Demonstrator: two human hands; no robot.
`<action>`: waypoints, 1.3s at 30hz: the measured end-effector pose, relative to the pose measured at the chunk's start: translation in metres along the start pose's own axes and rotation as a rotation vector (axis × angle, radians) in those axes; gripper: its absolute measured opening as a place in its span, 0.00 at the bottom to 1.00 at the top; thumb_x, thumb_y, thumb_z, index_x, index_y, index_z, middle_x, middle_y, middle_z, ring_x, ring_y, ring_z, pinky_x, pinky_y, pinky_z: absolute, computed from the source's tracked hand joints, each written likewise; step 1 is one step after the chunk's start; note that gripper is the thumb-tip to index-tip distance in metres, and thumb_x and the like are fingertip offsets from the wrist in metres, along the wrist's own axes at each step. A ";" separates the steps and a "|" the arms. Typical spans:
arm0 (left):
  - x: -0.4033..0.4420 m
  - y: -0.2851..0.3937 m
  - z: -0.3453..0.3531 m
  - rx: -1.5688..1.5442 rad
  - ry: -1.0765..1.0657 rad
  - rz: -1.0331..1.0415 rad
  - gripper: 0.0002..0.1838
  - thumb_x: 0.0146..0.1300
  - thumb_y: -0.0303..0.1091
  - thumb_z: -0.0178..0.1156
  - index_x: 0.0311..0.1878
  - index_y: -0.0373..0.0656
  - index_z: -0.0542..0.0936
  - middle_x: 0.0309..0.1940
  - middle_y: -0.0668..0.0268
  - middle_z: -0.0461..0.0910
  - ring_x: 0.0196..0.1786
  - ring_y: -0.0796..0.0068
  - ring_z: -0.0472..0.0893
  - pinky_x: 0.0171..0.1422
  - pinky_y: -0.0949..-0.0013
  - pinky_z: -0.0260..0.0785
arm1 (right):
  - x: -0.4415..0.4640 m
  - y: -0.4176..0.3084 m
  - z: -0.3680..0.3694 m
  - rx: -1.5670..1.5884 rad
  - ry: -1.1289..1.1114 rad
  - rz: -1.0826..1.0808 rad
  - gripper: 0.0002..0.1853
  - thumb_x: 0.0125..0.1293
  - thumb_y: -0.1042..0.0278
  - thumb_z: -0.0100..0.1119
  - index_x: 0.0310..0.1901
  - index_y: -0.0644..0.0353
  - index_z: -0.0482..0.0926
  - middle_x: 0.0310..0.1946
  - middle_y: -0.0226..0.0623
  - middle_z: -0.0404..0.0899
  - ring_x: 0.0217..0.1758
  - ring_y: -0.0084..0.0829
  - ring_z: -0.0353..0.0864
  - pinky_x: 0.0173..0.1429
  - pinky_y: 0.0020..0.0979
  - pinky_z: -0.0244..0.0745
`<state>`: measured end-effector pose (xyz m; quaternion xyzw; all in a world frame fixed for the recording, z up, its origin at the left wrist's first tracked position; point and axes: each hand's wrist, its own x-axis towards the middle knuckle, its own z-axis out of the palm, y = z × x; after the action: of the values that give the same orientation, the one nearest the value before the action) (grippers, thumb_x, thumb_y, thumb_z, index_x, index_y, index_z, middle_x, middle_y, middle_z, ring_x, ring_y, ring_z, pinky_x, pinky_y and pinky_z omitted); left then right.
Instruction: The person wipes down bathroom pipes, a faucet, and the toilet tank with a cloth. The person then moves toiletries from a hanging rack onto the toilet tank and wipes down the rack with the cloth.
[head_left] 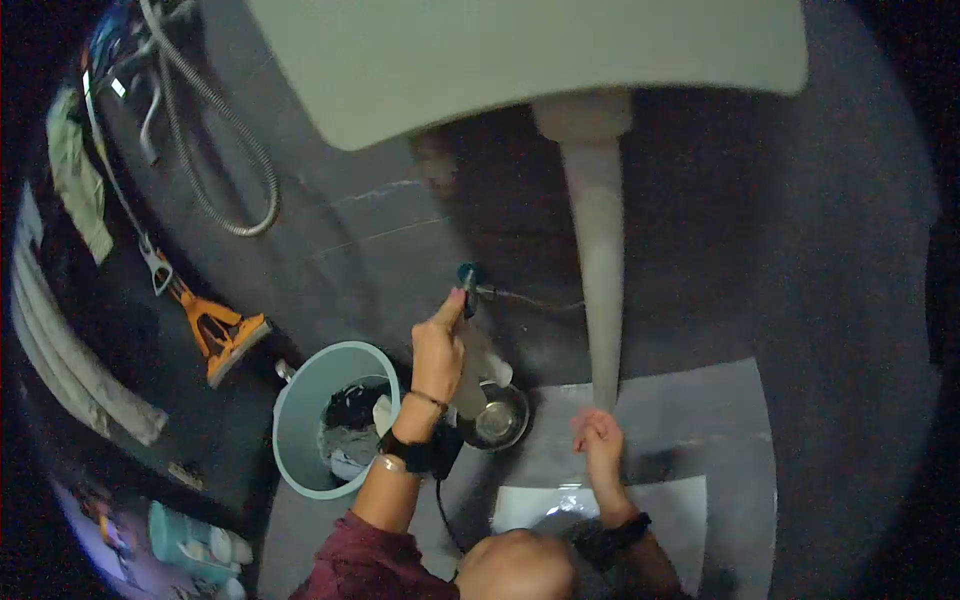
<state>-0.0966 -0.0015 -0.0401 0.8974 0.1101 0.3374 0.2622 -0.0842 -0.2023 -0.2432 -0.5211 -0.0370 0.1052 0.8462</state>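
My left hand reaches up to a small wall tap, its fingers closed at the tap's handle. Just under that hand, a pale whitish shape extends down toward a round metal bowl; I cannot tell whether it is water or an object. The bowl is on the floor, partly hidden by my left forearm. My right hand is beside the foot of the white drain pipe, fingers curled in, with nothing visible in them.
Overhead is a white washbasin. A light-green bucket with dark and grey cloth inside stands left. An orange wiper head and a metal hose are on the left. Below my right hand is a glossy white floor fixture.
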 end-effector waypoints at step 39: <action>-0.005 -0.057 0.045 -1.296 -0.273 -0.378 0.23 0.68 0.24 0.45 0.66 0.32 0.60 0.51 0.56 0.75 0.55 0.71 0.76 0.61 0.71 0.66 | 0.077 -0.094 0.179 -0.941 -0.078 -0.853 0.09 0.62 0.82 0.49 0.42 0.72 0.76 0.39 0.36 0.73 0.39 0.23 0.72 0.39 0.21 0.67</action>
<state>-0.0714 0.0268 -0.1029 0.5595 0.0068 0.1678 0.8117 -0.0267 -0.0703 -0.0815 -0.7723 -0.3144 -0.2497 0.4923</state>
